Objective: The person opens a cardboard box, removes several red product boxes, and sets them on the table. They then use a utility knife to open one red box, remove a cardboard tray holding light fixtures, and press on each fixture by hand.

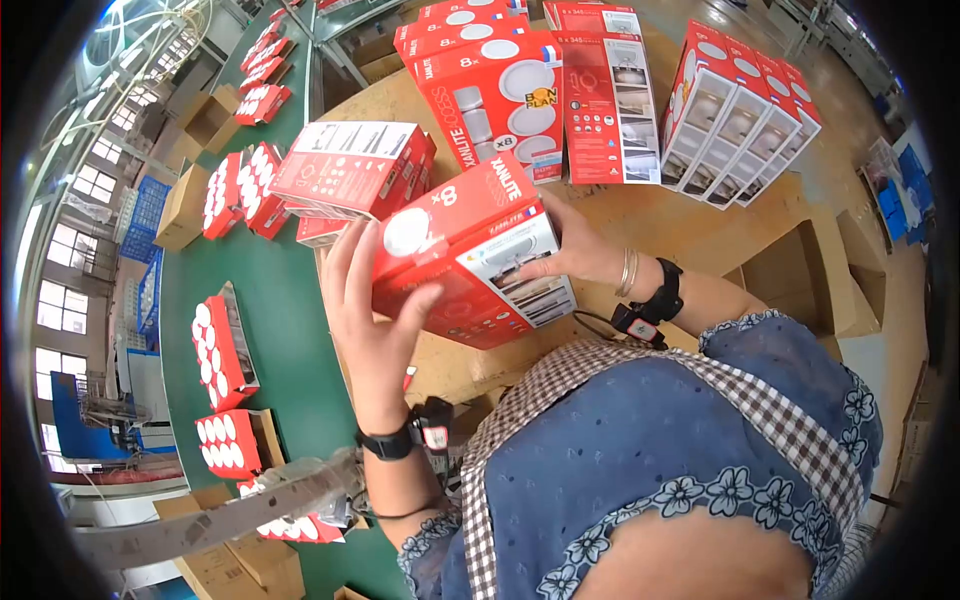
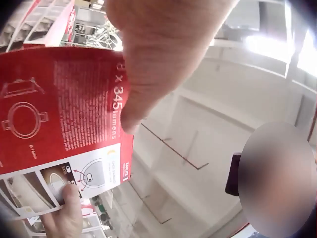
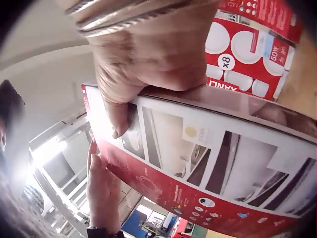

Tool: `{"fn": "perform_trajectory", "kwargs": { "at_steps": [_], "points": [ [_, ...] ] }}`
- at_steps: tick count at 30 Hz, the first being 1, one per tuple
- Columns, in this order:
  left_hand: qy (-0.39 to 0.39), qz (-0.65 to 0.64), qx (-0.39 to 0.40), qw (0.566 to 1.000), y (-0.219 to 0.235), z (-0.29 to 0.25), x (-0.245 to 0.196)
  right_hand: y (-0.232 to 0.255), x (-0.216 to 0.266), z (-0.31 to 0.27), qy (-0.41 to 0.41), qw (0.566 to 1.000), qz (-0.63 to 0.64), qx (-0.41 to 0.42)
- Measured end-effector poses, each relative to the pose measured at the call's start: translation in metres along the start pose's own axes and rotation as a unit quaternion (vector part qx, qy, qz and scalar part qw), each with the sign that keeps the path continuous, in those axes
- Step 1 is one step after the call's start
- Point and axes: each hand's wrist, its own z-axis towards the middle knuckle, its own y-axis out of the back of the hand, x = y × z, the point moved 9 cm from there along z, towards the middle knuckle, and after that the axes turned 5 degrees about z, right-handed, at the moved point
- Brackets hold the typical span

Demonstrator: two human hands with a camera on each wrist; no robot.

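A red and white XANLITE carton (image 1: pixel 480 305) of lights is held up in front of the body, tilted, its x8 panel facing up. The left hand (image 1: pixel 365 335) grips its left end, fingers over the top edge and thumb on the near face. On the right end, the right hand (image 1: pixel 588 248) holds it, thumb on the photo panel and fingers behind. The right wrist view shows that thumb pressed on the white panel (image 3: pixel 153 131). In the left wrist view, printed text on the red side (image 2: pixel 89 99) lies beside the left thumb.
Similar cartons (image 1: pixel 490 95) stand at the back of the brown table (image 1: pixel 620 215), with a row (image 1: pixel 740 110) at right and a stack (image 1: pixel 345 170) at left. Open boxes of round white lights (image 1: pixel 222 350) lie on the green conveyor (image 1: pixel 290 330). An open brown box (image 1: pixel 800 275) sits right.
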Motion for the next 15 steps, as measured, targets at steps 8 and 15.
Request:
{"fn": "perform_trajectory", "kwargs": {
  "at_steps": [8,15],
  "points": [
    [-0.076,0.053,0.055,0.994,-0.023,0.028,-0.045,0.024,-0.003,-0.01,0.024,0.999,-0.029,0.009],
    [0.041,-0.065,0.074,0.994,-0.037,0.041,-0.04,0.029,0.001,0.0,0.028,0.998,-0.037,0.041]
  ]
}}
